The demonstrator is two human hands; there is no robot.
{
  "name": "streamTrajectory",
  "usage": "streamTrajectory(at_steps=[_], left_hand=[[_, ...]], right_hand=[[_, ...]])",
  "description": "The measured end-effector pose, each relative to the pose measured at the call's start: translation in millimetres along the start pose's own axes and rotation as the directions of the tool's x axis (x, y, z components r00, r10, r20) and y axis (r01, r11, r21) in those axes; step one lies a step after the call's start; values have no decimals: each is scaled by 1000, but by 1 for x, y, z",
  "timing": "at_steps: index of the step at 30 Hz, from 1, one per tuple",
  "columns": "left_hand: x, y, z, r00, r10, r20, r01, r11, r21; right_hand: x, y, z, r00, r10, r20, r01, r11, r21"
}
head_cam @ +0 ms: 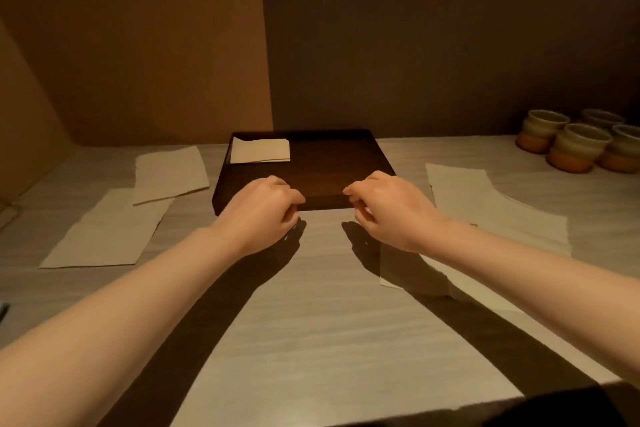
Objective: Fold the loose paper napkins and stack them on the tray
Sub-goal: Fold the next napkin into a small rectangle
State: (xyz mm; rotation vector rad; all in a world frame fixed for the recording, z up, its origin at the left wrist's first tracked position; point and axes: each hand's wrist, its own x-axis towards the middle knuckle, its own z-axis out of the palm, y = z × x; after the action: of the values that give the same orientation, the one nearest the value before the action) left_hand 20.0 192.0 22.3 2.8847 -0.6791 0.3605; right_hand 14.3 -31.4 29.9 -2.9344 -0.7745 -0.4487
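A dark brown tray sits at the middle back of the table. One folded beige napkin lies in its back left corner. Two loose napkins lie flat on the left, one near the tray and one nearer me. More loose napkins overlap on the right. My left hand and my right hand hover side by side over the tray's front edge. Their fingers are loosely curled and I see nothing in them.
Several two-tone ceramic cups stand clustered at the back right. A brown wall panel closes off the left side and a dark wall runs behind the tray. The grey wood-grain table reaches to a dark front edge near me.
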Motion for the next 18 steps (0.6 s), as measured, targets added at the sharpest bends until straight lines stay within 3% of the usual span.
streamTrajectory(at_steps=[8,14,18], left_hand=[[-24,95,41,971,236,38,-228,962,-150],[-29,131,61,933,307,187,-279,947,-161],[-28,135,57,941,293,170,-273,953,-132]], right_hand=[[-111,29,-19,979,182,96,-180,983,-24],[-159,35,-18,969,172,177,-158,983,-91],[-170,39,-8,982,117,146,-98,986,-131]])
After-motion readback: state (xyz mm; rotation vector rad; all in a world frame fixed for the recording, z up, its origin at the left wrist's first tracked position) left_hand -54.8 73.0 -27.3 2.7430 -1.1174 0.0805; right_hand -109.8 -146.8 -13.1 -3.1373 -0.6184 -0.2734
